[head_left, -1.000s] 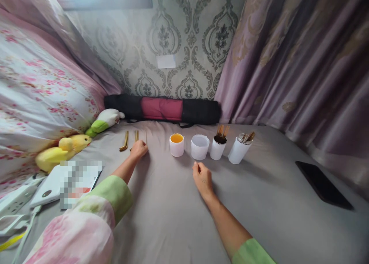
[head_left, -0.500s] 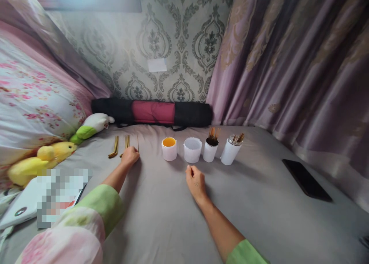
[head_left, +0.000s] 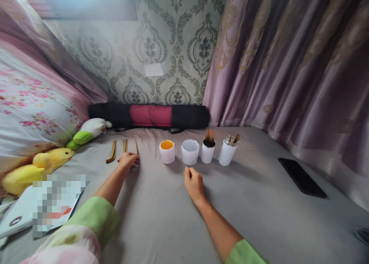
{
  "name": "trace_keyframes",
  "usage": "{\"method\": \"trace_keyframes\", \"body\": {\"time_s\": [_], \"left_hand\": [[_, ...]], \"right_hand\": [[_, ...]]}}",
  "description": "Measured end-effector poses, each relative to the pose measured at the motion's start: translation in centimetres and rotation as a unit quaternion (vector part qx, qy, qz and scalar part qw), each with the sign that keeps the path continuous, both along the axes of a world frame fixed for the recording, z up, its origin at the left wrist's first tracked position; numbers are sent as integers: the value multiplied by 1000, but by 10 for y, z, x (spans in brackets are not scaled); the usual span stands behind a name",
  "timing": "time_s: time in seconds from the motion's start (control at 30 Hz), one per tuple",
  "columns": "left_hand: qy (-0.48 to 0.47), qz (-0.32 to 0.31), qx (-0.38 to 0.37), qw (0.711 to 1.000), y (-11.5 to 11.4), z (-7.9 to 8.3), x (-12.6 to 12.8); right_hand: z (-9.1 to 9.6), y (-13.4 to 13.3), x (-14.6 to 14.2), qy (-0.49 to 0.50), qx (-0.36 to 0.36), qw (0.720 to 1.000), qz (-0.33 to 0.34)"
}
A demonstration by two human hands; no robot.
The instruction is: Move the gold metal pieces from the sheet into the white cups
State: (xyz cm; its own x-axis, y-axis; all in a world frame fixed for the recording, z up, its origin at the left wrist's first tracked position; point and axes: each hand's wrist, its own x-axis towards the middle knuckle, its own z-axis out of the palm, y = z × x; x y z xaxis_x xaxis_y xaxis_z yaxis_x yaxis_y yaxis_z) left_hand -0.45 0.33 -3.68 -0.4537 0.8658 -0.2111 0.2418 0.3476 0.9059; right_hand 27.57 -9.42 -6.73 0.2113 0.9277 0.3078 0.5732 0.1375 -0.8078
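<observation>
The left hand (head_left: pixel 128 160) lies palm down on the grey bed sheet (head_left: pixel 161 218), to the left of the white cup with an orange-yellow inside (head_left: pixel 167 151). Its fingers are bent over the near ends of the thin gold metal straws (head_left: pixel 125 145), which lie flat on the sheet and point away toward the wall. It touches them, but I cannot tell whether it has closed round one. A bent gold straw (head_left: pixel 111 152) lies further left of that cup, apart from the fingers, and one straight gold straw (head_left: pixel 137 146) lies nearest the cup, at the hand's edge.

The right hand (head_left: pixel 193 182) rests on the sheet in front of the orange-lined cup and a little to its right. It is curled into a loose fist with the thumb against the forefinger, and nothing shows in it.

To the right of the orange-lined cup stand, in a row, an empty white cup (head_left: pixel 190 152), a white cup with brown sticks (head_left: pixel 208 151) and a leaning white cup with a metal rim (head_left: pixel 226 152), which also holds sticks. Behind the orange-lined cup, a black and red rolled bag (head_left: pixel 150 116) lies along the wall. Far to the cup's right lies a flat black phone (head_left: pixel 302 177), and far to its left a yellow plush duck (head_left: pixel 34 168).
</observation>
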Motion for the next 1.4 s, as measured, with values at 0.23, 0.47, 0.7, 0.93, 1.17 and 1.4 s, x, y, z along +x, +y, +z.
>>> {"method": "trace_keyframes", "body": {"time_s": [0.23,0.47,0.7,0.93,1.17,1.4], "left_hand": [[-187,4,29,982,-16,0,15],[-305,17,52,951,-34,-3,28],[-430,10,72,900,-62,3,44],[-476,-1,95,874,-84,8,65],[-452,-50,139,880,-107,5,88],[-405,-102,174,892,-123,0,109]], "right_hand": [[0,0,0,-3,9,1000,-1],[0,0,0,-1,1,1000,7],[1,0,0,-5,11,1000,11],[3,-1,0,-16,2,1000,17],[4,-1,2,-8,-9,1000,28],[5,-3,4,6,-11,999,41]]}}
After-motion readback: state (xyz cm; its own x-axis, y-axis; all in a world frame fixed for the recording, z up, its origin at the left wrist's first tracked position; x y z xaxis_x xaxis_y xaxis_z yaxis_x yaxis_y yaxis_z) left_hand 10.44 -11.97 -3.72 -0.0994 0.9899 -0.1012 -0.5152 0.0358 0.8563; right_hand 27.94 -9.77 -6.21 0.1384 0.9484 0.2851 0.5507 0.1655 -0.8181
